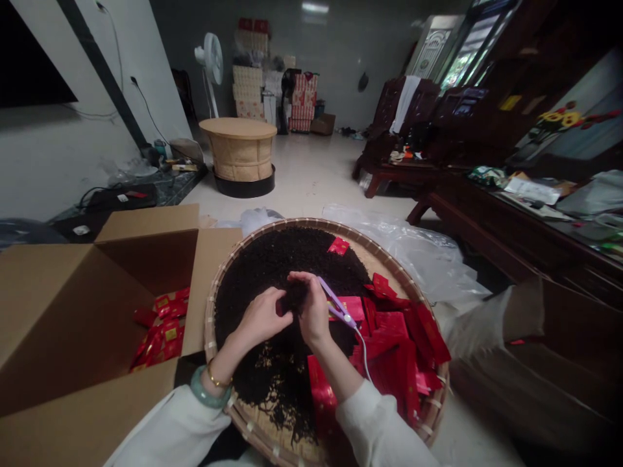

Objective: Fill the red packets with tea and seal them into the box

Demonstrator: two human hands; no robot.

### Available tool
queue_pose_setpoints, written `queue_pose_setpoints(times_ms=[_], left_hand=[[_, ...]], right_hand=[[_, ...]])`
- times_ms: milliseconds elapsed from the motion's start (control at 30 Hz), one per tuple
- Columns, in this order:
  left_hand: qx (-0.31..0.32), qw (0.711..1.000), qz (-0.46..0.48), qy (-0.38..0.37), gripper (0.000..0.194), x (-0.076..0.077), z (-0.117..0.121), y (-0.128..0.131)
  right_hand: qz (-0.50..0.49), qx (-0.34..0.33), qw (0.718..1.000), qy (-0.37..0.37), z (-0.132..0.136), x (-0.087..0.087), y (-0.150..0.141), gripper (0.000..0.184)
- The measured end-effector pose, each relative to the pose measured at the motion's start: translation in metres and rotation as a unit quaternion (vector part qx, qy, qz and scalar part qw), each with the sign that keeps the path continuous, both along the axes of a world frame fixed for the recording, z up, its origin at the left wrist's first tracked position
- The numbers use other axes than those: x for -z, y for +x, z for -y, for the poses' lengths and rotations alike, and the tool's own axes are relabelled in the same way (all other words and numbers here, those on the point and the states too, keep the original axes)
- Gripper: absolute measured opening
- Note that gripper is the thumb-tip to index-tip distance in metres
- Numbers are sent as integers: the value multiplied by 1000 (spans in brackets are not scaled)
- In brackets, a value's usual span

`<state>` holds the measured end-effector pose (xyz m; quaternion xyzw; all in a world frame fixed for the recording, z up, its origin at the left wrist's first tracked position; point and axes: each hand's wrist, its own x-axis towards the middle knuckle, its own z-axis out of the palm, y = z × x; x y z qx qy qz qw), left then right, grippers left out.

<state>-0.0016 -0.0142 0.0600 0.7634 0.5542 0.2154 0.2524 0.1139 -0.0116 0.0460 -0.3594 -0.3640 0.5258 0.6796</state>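
Note:
My left hand [265,316] and my right hand [313,311] are cupped towards each other with a clump of dark loose tea leaves [293,296] between them. Both hands are over the round woven bamboo tray [211,311], where more dark leaves [272,259] are spread. Just right of my right hand lies a slim purple clamp [343,312] like a hair straightener, with a white cord. Red packets [384,344] are heaped on the tray's right side. A single red packet [338,246] rests on the leaves near the far rim. My right fingers partly hide the clump.
An open cardboard box [146,250] at the left holds several filled red packets [163,331]. Clear plastic sheeting [418,250] lies behind the tray, and another box [564,337] stands at the right. Farther off are a round table [238,128], a white fan [213,58] and dark wooden furniture.

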Motion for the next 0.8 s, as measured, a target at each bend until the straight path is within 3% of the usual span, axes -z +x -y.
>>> queue_pose_setpoints(times_ms=[100,333,400,500,567,700,800], left_hand=[[-11,1000,-29,5,11,-4,1,1],[-24,999,-22,43,13,-2,2,-2],[-32,998,-9,52,12,1,2,-3],[-29,998,18,55,11,4,1,-6],[-15,997,39,61,10,7,-1,-9],[39,994,80,62,12,12,-4,-18],[81,990,92,67,5,13,-4,-23]], right_hand=[[26,15,999,40,2,0,-1,33],[70,-70,994,46,11,1,10,42],[108,-78,989,58,12,0,16,42],[230,-32,969,91,12,-4,27,34],[354,-15,925,136,12,-6,34,28],[582,-81,783,204,13,-10,44,29],[677,-86,697,221,12,-11,45,18]])
